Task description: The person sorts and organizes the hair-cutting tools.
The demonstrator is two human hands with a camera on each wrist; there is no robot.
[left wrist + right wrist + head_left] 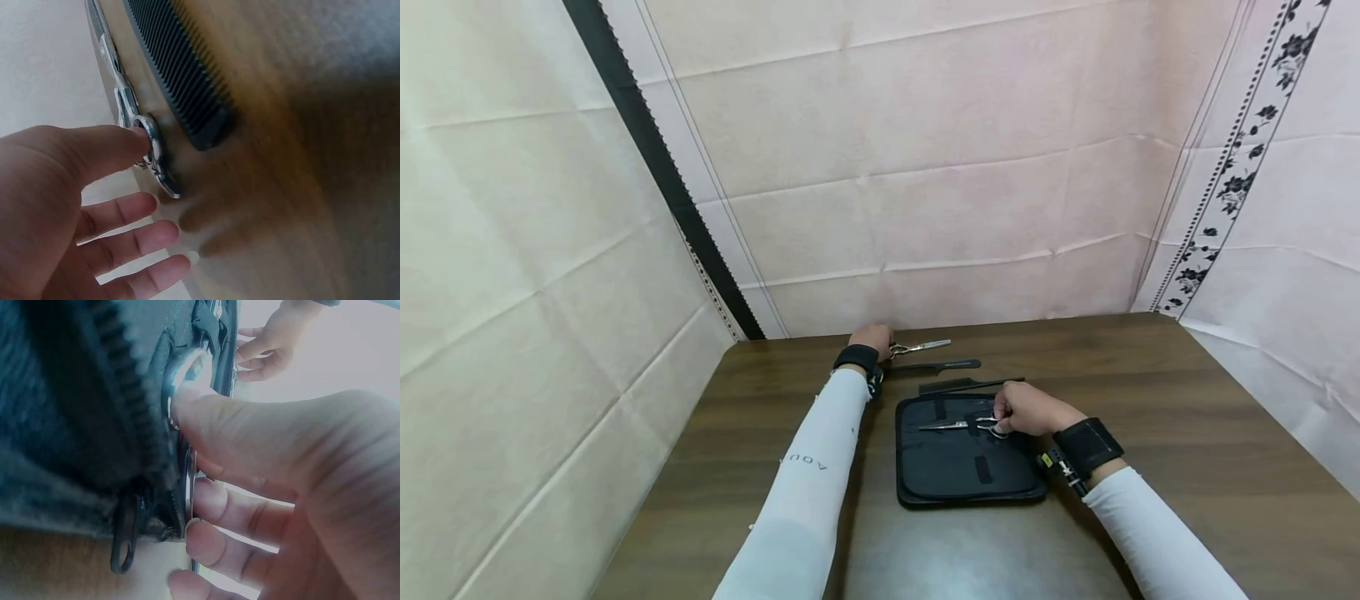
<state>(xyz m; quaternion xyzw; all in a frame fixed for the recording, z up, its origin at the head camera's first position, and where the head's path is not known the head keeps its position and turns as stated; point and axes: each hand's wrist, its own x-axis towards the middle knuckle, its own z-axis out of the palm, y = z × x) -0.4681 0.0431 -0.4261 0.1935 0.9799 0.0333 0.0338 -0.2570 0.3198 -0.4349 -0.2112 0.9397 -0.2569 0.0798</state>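
Observation:
At the table's far edge, my left hand (872, 338) holds a pair of silvery thinning scissors (927, 345) by the handle. Its thumb presses on a finger ring (153, 140), with three other fingers spread below; the index finger is hidden. Over the black zip case (936, 468), my right hand (1036, 410) pinches the handle of a second pair of scissors (946, 426). Those scissors lie across the case under a strap, blades pointing left. In the right wrist view the thumb (212, 415) covers part of a handle ring (178, 372).
A black comb (955, 365) lies just in front of the thinning scissors. Another black comb (958, 386) lies along the case's far edge. A zip pull (125, 534) hangs at the case's side. Pale cloth walls (925, 183) surround the wooden table (1150, 400).

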